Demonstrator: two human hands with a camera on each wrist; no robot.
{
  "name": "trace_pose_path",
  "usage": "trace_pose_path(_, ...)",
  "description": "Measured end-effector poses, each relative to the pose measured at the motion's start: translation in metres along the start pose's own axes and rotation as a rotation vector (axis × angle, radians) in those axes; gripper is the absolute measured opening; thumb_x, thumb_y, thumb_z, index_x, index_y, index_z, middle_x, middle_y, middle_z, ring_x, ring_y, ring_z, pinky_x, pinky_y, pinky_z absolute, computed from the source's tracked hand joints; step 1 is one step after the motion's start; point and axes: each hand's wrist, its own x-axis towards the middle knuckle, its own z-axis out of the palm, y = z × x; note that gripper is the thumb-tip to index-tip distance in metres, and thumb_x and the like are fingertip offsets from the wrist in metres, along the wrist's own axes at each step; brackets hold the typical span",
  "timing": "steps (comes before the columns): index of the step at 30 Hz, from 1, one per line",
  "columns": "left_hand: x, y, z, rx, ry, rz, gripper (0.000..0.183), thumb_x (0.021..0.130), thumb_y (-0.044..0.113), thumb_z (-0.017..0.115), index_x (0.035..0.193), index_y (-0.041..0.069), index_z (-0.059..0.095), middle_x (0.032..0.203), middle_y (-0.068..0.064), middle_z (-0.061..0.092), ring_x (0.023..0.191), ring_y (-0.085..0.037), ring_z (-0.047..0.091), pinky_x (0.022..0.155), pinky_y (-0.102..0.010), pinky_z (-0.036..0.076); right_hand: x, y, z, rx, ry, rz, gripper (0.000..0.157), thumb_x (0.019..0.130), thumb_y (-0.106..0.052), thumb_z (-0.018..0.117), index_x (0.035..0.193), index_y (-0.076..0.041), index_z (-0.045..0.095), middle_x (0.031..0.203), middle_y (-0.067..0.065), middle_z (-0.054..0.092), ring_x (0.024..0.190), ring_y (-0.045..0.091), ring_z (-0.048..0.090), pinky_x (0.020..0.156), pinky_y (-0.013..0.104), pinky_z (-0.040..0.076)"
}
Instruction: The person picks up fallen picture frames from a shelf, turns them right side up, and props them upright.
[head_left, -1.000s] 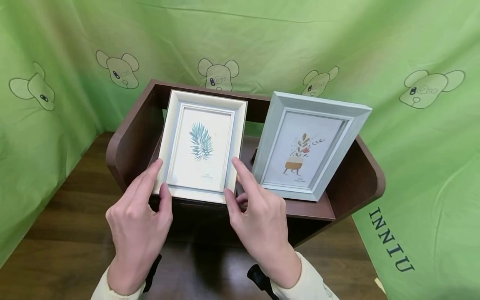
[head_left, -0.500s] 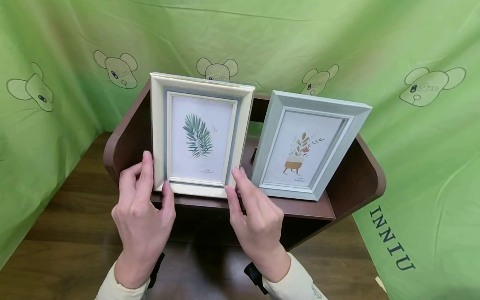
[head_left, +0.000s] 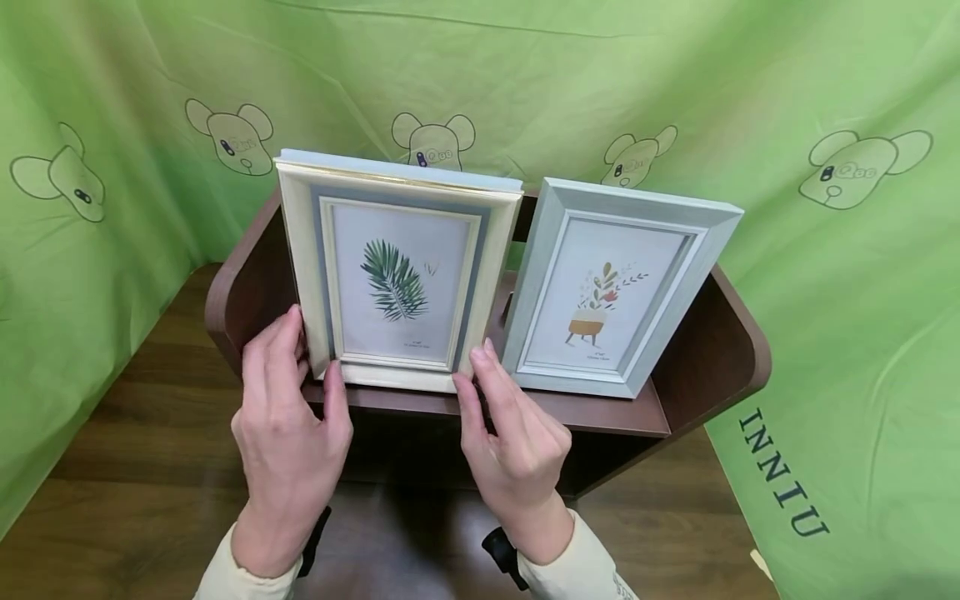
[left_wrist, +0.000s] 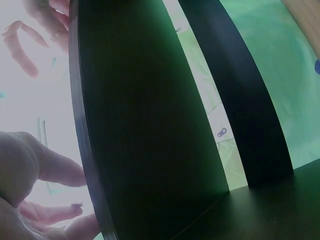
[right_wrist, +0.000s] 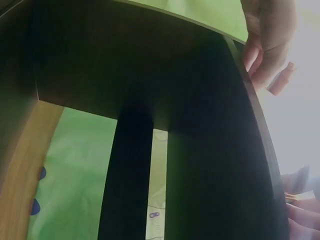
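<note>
A cream picture frame point(head_left: 408, 275) with a green palm-leaf print stands leaning back on the dark brown shelf unit point(head_left: 592, 414). My left hand point(head_left: 287, 450) holds its lower left corner, thumb in front and fingers along the side edge. At the lower right corner, my right hand point(head_left: 516, 450) pinches the frame between thumb and fingers. To the right leans a grey-blue picture frame point(head_left: 585, 296) showing a potted-plant print, apart from both hands. Both wrist views look mostly at the dark underside of the shelf point(left_wrist: 145, 125), with overexposed fingers at the edge.
The shelf unit has raised, rounded side panels at the left point(head_left: 243, 287) and right point(head_left: 712, 358). Behind it hangs a green curtain point(head_left: 525, 67) with bear-head drawings, which also covers both sides. Below lies a wooden floor point(head_left: 142, 467).
The cream frame has tipped more upright and its top edge now shows. Its upper part has widened leftward in view. Both hands have stayed near its lower corners. The grey-blue frame has not moved.
</note>
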Motion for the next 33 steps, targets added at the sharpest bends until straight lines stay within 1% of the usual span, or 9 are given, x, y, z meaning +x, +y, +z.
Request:
trace_pose_path(3,0.000,-0.003,-0.001,-0.023,0.011,0.007,0.053,0.084,-0.003,0.072,0.134,-0.002,0.056,0.115,-0.019,0.064,0.095,-0.025,0.068,0.084,-0.020,0.051,-0.001,-0.002,-0.002,0.021,-0.025,0.023,0.021,0.086,-0.005,0.073,0.103,0.007,0.071,0.096,0.016,0.074,0.077,0.024,0.073,0.055,0.034,0.056)
trace_pose_path(7,0.003,-0.007,-0.004,-0.064,0.037,0.009,0.048,0.082,-0.004,0.074,0.128,-0.002,0.060,0.109,-0.015,0.069,0.088,-0.024,0.070,0.084,-0.012,0.048,-0.002,-0.005,-0.007,0.064,-0.078,0.071,0.024,0.087,-0.004,0.069,0.107,0.008,0.069,0.101,0.017,0.073,0.071,0.023,0.072,0.055,0.032,0.055)
trace_pose_path(12,0.005,-0.008,-0.010,-0.099,0.036,0.008,0.049,0.079,-0.005,0.077,0.127,-0.001,0.063,0.108,-0.012,0.071,0.087,-0.022,0.071,0.081,-0.011,0.048,-0.001,-0.008,-0.013,0.101,-0.126,0.130,0.027,0.087,-0.001,0.064,0.112,0.008,0.067,0.104,0.016,0.072,0.066,0.021,0.070,0.053,0.031,0.054)
trace_pose_path(20,0.006,-0.010,-0.018,-0.092,0.046,0.043,0.049,0.077,0.000,0.079,0.125,0.002,0.067,0.095,-0.013,0.070,0.074,-0.021,0.067,0.078,-0.011,0.045,0.001,-0.012,-0.018,0.087,-0.191,0.197,0.033,0.088,0.004,0.055,0.120,0.006,0.066,0.107,0.014,0.072,0.064,0.021,0.068,0.046,0.027,0.049)
trace_pose_path(23,0.005,-0.009,-0.022,-0.098,0.035,0.044,0.048,0.076,0.001,0.080,0.123,0.002,0.068,0.093,-0.013,0.069,0.073,-0.022,0.065,0.080,-0.011,0.044,0.001,-0.013,-0.019,0.098,-0.248,0.229,0.040,0.087,0.005,0.052,0.127,0.005,0.061,0.116,0.014,0.069,0.074,0.023,0.071,0.048,0.028,0.050)
trace_pose_path(25,0.005,-0.009,-0.024,-0.106,0.030,0.045,0.048,0.074,0.001,0.081,0.121,0.001,0.069,0.092,-0.014,0.068,0.075,-0.022,0.065,0.081,-0.011,0.043,0.002,-0.014,-0.020,0.101,-0.298,0.251,0.046,0.087,0.005,0.050,0.132,0.005,0.057,0.125,0.013,0.066,0.070,0.022,0.069,0.047,0.028,0.048)
trace_pose_path(29,0.005,-0.006,-0.028,-0.106,0.018,0.045,0.047,0.073,0.000,0.082,0.118,-0.001,0.070,0.091,-0.015,0.068,0.076,-0.023,0.065,0.082,-0.011,0.043,0.003,-0.016,-0.022,0.105,-0.393,0.292,0.054,0.087,0.005,0.048,0.141,0.003,0.048,0.135,0.012,0.059,0.057,0.018,0.059,0.046,0.028,0.044)
trace_pose_path(31,0.005,-0.005,-0.029,-0.099,0.017,0.037,0.047,0.073,0.002,0.082,0.118,-0.001,0.070,0.091,-0.014,0.068,0.074,-0.022,0.066,0.080,-0.011,0.044,0.004,-0.016,-0.022,0.126,-0.437,0.325,0.058,0.087,0.006,0.049,0.145,0.002,0.044,0.139,0.012,0.056,0.062,0.020,0.062,0.050,0.031,0.048)
trace_pose_path(33,0.004,-0.004,-0.031,-0.100,0.013,0.023,0.046,0.072,0.003,0.083,0.117,0.000,0.071,0.089,-0.013,0.067,0.073,-0.021,0.066,0.078,-0.010,0.046,0.006,-0.017,-0.022,0.140,-0.489,0.364,0.062,0.087,0.005,0.050,0.148,-0.001,0.039,0.142,0.009,0.054,0.074,0.023,0.068,0.054,0.033,0.050)
